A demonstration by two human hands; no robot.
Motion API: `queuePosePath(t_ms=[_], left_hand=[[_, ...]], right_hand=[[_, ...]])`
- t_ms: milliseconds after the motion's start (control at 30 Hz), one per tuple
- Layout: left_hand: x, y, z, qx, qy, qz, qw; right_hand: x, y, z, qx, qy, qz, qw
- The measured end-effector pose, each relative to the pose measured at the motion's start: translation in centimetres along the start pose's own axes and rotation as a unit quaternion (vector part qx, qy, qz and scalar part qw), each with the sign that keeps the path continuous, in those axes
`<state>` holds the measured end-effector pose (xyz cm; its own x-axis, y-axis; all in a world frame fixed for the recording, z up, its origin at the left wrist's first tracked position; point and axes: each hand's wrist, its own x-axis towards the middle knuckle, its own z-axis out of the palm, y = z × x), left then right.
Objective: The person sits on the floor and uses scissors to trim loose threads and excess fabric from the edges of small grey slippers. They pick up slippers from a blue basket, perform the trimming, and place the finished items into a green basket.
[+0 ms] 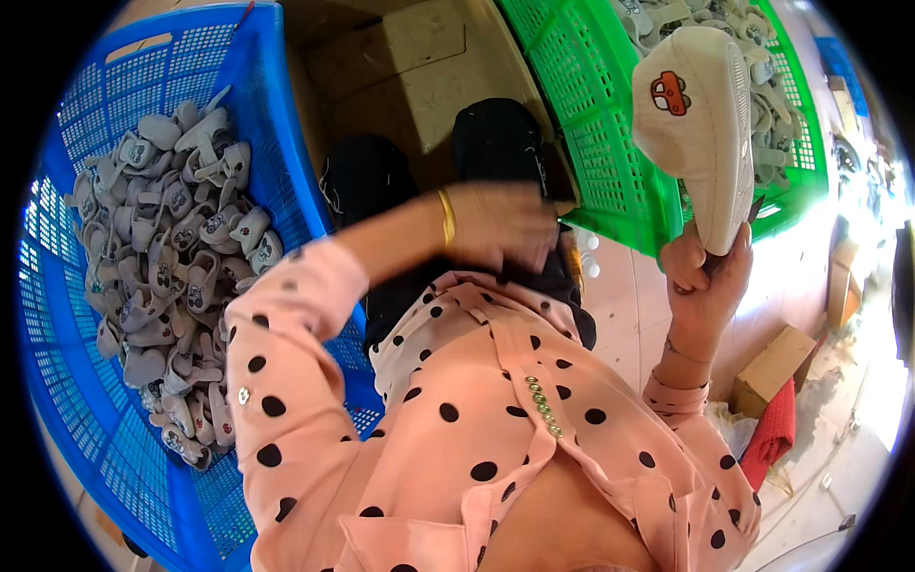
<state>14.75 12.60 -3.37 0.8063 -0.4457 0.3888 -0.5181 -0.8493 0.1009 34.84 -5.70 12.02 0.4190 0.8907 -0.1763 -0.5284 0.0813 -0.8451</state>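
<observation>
My right hand (707, 272) is closed around one end of a pale beige child's clog (701, 124), raised in front of the green crate. A small red car picture sits on its upper, and its ridged sole faces right. A dark pointed tip (756, 208) sticks out by the fingers of that hand; what it belongs to is hidden. Over my lap, my left hand (500, 227), with a yellow band at the wrist, is smeared by motion. Whether it holds anything does not show.
A blue basket (286, 124) at left holds a heap of grey clogs (181, 248). At upper right, a green crate (600, 124) holds more. A cardboard box (429, 48) lies beyond my knees. Small white round things (589, 255) and a red cloth (770, 434) are on the floor.
</observation>
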Motion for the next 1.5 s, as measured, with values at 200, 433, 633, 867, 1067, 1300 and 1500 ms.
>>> queuePosePath(t_ms=[200, 433, 633, 867, 1067, 1300, 1500], left_hand=[[-8.2, -8.8, -15.7, 0.347, 0.211, -0.558, 0.724], [-7.7, 4.6, -14.3, 0.205, 0.362, -0.614, 0.671], [-12.2, 9.0, -4.4, -0.21, 0.018, -0.842, 0.497], [-14.4, 11.8, -5.1, 0.155, 0.247, -0.727, 0.622], [-29.9, 14.5, -2.8, 0.271, 0.249, -0.818, 0.442], [-41.7, 12.4, 0.8, 0.163, -0.066, -0.895, 0.41], [-40.8, 14.3, -1.1, -0.02, -0.015, -0.938, 0.346]], right_hand=[[-0.4, 0.4, -1.3, -0.057, 0.066, 0.001, 0.996], [1.9, -1.6, 0.1, -0.047, 0.16, -0.054, 0.985], [3.6, -0.9, -0.3, -0.099, 0.06, -0.03, 0.993], [6.9, -3.1, 0.5, -0.092, 0.201, -0.045, 0.974], [8.4, -4.5, 2.9, -0.08, 0.142, -0.119, 0.98], [7.0, 6.4, 9.2, -0.145, 0.047, 0.074, 0.986], [7.0, 9.0, 10.5, -0.136, -0.023, 0.112, 0.984]])
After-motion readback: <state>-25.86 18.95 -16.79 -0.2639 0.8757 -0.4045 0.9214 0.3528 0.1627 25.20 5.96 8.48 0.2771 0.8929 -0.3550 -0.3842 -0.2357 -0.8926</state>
